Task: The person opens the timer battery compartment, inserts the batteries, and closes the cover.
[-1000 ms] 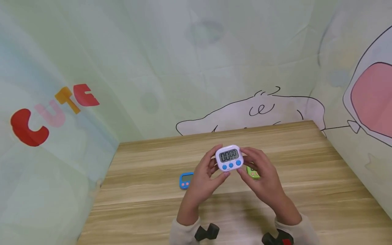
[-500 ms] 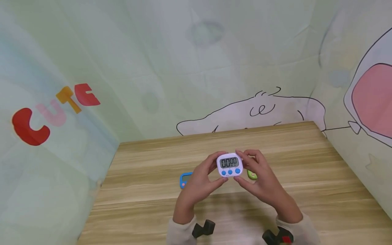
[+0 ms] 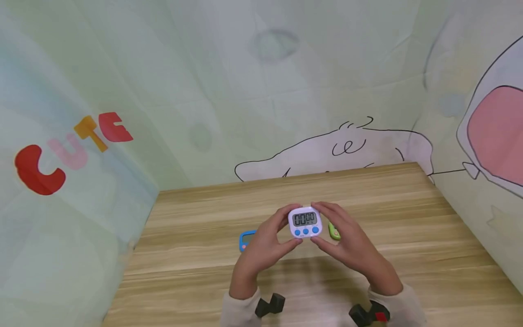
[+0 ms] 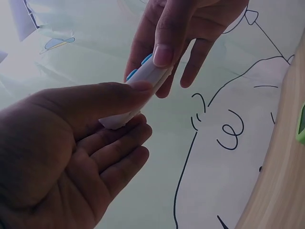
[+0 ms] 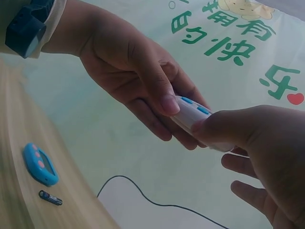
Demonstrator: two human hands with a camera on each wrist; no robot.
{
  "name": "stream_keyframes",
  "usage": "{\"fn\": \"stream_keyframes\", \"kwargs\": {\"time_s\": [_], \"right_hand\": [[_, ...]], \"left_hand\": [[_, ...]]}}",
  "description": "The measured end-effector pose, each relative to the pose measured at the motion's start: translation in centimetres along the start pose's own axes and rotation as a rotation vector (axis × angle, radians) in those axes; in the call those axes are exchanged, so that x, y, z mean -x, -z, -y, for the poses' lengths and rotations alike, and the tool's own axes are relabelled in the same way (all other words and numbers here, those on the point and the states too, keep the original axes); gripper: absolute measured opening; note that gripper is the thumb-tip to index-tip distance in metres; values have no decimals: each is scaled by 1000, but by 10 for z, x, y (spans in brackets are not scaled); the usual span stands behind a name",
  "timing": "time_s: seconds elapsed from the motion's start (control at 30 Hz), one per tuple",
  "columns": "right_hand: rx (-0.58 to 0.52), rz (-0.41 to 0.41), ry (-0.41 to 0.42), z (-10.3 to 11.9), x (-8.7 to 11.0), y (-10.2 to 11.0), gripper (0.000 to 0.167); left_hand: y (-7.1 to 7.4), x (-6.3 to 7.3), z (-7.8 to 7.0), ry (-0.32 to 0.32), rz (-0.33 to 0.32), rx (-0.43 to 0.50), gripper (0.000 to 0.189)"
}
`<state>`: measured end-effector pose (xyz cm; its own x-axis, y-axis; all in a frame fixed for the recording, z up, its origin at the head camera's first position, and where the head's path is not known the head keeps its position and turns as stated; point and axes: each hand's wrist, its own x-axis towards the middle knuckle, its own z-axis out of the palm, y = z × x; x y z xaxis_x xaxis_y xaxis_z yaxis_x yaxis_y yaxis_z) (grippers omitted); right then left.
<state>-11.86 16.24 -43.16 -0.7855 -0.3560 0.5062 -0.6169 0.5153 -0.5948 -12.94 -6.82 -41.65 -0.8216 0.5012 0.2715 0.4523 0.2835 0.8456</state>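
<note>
A white digital timer [image 3: 305, 222] with three blue buttons faces the head camera, held up over the table. Its display reads 00:00. My left hand [image 3: 263, 243] pinches its left side, with the thumb at the lower edge and fingers at the top and behind. On the opposite side my right hand [image 3: 353, 240] pinches it the same way. Both thumbs press the timer's [image 4: 143, 88] lower edge in the left wrist view. A blue timer [image 3: 246, 238] lies on the table, partly hidden behind my left hand. Beyond the right hand shows part of a green timer [image 3: 334, 231].
A small dark battery [image 5: 50, 197] lies beside the blue timer in the right wrist view. The wood-grain table [image 3: 184, 254] ends at a printed cloth backdrop [image 3: 229, 91] at the back and sides. Dark devices [image 3: 369, 313] are strapped to both wrists.
Both hands have lowered the white timer slightly and turned it more level. My right fingers have shifted along its top edge. The other timers have not moved.
</note>
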Motion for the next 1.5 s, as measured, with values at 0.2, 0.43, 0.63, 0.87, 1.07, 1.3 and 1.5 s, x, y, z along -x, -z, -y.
{"fn": "stream_keyframes", "kwargs": {"time_s": [0.2,0.43,0.63,0.87,1.07,1.3,1.5], "right_hand": [[68,58,4,-6,3,-8,75],[211,145,35,-19,-5,-24,67],[287,221,78,-33,-16,-38,61],[310,343,21,-50,-22,-52,62],[351,418,-64,-64,-23,-62,66],[329,439,-111,-73,-21,-64,67],[313,473,-162,-78,-20,-70,67]], "left_hand": [[-2,5,7,96,28,-137,70],[-3,3,24,162,89,-299,69],[-2,-3,43,178,146,-450,68],[-2,-7,67,189,190,-562,72],[18,5,85,295,186,-597,84],[48,30,105,381,173,-589,92],[60,43,113,430,159,-563,94]]}}
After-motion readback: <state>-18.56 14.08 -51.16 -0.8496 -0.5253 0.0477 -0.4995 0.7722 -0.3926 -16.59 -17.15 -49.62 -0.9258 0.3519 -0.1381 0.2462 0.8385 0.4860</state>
